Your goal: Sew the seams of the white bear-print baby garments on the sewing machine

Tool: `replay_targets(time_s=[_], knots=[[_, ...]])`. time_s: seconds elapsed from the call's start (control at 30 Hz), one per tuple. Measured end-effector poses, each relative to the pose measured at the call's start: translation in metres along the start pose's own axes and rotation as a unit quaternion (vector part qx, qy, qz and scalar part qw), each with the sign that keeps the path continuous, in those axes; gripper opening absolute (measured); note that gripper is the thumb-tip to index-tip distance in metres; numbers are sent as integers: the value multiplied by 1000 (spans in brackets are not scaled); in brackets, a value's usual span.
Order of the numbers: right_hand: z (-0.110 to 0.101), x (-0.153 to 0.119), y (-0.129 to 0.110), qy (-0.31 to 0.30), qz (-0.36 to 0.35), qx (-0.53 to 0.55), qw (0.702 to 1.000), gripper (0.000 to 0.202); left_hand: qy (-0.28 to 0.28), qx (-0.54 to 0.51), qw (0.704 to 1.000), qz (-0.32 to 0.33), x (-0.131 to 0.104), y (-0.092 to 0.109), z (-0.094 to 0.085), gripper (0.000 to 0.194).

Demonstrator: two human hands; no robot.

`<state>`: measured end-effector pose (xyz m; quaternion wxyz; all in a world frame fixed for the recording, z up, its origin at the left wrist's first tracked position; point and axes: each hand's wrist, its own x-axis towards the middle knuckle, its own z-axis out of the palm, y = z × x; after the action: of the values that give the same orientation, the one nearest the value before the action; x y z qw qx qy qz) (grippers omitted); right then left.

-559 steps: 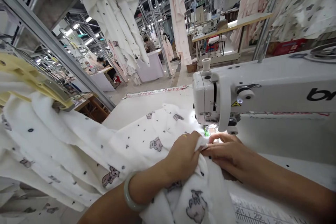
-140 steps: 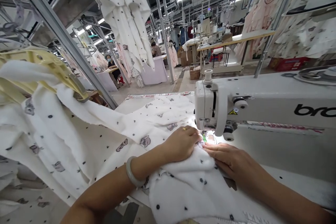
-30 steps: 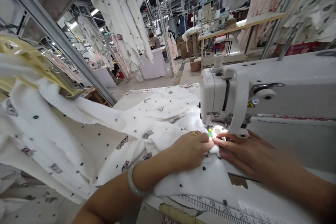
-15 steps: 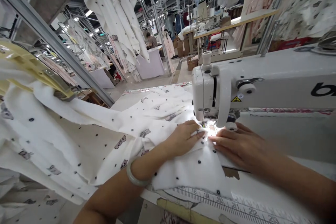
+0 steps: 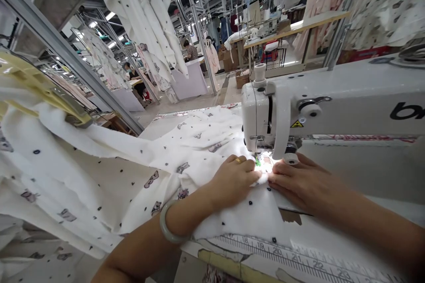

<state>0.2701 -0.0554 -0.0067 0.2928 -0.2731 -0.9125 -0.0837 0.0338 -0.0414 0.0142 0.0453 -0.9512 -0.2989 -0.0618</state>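
Observation:
White printed fabric (image 5: 198, 148) spreads over the machine bed and runs under the sewing machine's head (image 5: 260, 117). My left hand (image 5: 234, 181), a pale bangle (image 5: 168, 223) on its wrist, has curled fingers gripping the fabric just left of the needle area. On the other side my right hand (image 5: 303, 183) lies low, its fingers stretched out and their tips at the fabric beside the brightly lit presser foot (image 5: 258, 160). Glare and my fingers hide the exact spot under the needle.
A printed measuring tape (image 5: 279, 252) runs along the table's front edge. At left, a yellow clamp (image 5: 49, 90) holds more of the fabric beside a metal rail (image 5: 69, 48). Printed garments (image 5: 139, 13) hang ahead; other worktables (image 5: 295, 31) and a seated person (image 5: 190, 51) are farther back.
My left hand has curled further and shifted slightly right and down at the needle area. The green part at the presser foot shows more clearly. My right hand stays nearly in place.

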Motion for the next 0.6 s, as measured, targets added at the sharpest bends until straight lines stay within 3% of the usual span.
replay_targets(time_s=[0.1,0.27,0.43,0.6], knots=[[-5,1,0,-7,0,-2,1000,41,-13,59,997,49,-2,3,-4,18],[-6,-2,0,10,6,-2,1000,33,-5,92,993,76,-6,6,-2,24],[3,-10,2,-29,46,4,999,24,-21,81,995,60,-2,1,-1,21],[6,-12,5,-28,58,-27,998,23,-26,66,997,38,3,-1,-2,24]])
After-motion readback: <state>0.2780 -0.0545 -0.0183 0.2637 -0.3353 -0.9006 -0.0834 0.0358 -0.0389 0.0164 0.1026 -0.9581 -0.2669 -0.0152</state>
